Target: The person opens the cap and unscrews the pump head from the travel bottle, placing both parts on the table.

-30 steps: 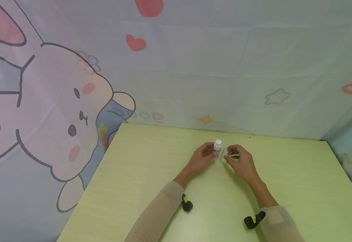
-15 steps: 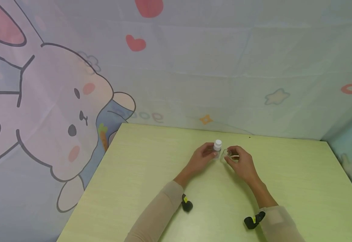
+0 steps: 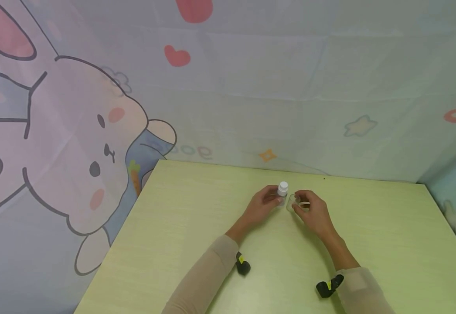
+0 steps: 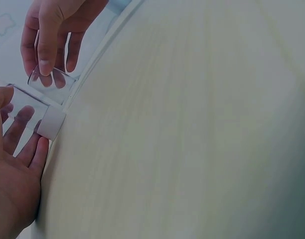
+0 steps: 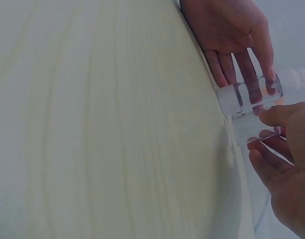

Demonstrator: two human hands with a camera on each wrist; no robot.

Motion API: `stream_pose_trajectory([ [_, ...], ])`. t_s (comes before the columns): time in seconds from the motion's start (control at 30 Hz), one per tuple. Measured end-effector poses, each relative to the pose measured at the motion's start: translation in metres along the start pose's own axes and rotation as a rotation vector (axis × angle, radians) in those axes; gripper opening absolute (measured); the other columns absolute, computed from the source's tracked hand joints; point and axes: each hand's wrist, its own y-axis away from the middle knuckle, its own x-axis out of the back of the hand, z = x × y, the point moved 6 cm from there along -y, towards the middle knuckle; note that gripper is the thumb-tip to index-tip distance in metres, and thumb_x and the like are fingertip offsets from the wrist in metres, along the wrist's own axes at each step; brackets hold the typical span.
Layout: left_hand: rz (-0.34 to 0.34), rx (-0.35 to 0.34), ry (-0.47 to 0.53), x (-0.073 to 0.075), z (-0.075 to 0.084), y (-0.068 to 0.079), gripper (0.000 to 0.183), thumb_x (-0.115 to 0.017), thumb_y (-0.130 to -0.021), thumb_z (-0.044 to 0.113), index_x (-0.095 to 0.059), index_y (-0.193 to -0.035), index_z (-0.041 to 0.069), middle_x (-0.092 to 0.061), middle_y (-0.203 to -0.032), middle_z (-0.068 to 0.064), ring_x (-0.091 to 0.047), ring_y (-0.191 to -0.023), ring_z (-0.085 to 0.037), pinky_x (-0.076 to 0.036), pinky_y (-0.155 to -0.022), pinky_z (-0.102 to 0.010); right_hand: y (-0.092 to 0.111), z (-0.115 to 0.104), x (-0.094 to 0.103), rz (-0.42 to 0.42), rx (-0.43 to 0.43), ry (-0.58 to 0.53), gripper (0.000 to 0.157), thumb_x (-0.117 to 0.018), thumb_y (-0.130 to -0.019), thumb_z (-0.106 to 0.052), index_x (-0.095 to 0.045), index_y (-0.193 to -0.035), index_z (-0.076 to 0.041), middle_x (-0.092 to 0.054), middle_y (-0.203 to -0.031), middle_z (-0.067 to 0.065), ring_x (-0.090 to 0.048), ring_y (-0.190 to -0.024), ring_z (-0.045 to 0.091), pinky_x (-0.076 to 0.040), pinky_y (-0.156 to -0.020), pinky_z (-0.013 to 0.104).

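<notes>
In the head view my left hand [image 3: 264, 204] grips a small clear bottle with a white cap [image 3: 283, 187]. The right wrist view shows the bottle's see-through body [image 5: 257, 93] between thumb and fingers, with a white band [image 5: 228, 100] at its bottom. Just to the right, my right hand [image 3: 311, 211] pinches a small clear cup [image 3: 293, 203] by its side. Bottle and cup stand upright, side by side, close over the table. Through the cup's wall [image 4: 53, 92] fingers show in the left wrist view.
A pale yellow-green table [image 3: 196, 209] lies under both hands, its back edge close behind them. Behind it hangs a curtain [image 3: 259, 87] printed with a rabbit and hearts. Black wrist cameras sit at the sleeves, the left camera [image 3: 243, 265] and the right camera [image 3: 325, 288].
The clear cup has come down slightly and turned more upright in my right hand, beside the bottle. My left hand and the bottle have hardly moved.
</notes>
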Motion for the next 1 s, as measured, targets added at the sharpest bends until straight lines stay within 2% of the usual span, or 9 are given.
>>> stream_pose_trajectory([
  [0.47,0.000,-0.004,0.011,0.0010,0.0025,0.0005,0.038,-0.066,-0.107,0.017,-0.060,-0.144,0.010,-0.066,-0.140,-0.011,-0.064,-0.131,-0.025,-0.051,-0.111,-0.032,-0.0015,0.0000,-0.0011,-0.003,0.005,0.006,0.036,-0.074,-0.098,-0.001,-0.062,-0.131,0.005,-0.067,-0.125,0.023,-0.065,-0.118,0.041,-0.059,-0.097,0.054],
  [0.77,0.002,0.015,-0.003,0.0008,-0.0031,-0.0003,0.039,-0.067,-0.106,0.019,-0.060,-0.144,0.013,-0.066,-0.141,-0.006,-0.064,-0.131,-0.020,-0.050,-0.111,-0.029,-0.0012,0.0029,-0.0022,0.013,0.023,0.016,0.036,-0.074,-0.098,0.000,-0.063,-0.131,0.006,-0.068,-0.123,0.024,-0.066,-0.116,0.041,-0.060,-0.094,0.054],
  [1.0,0.005,-0.003,0.002,0.0009,0.0002,0.0007,0.038,-0.067,-0.106,0.018,-0.060,-0.143,0.010,-0.066,-0.140,-0.009,-0.064,-0.131,-0.024,-0.051,-0.111,-0.031,-0.0016,0.0048,-0.0036,0.002,0.017,0.016,0.036,-0.073,-0.098,0.000,-0.063,-0.132,0.005,-0.068,-0.125,0.023,-0.066,-0.117,0.040,-0.060,-0.095,0.054],
])
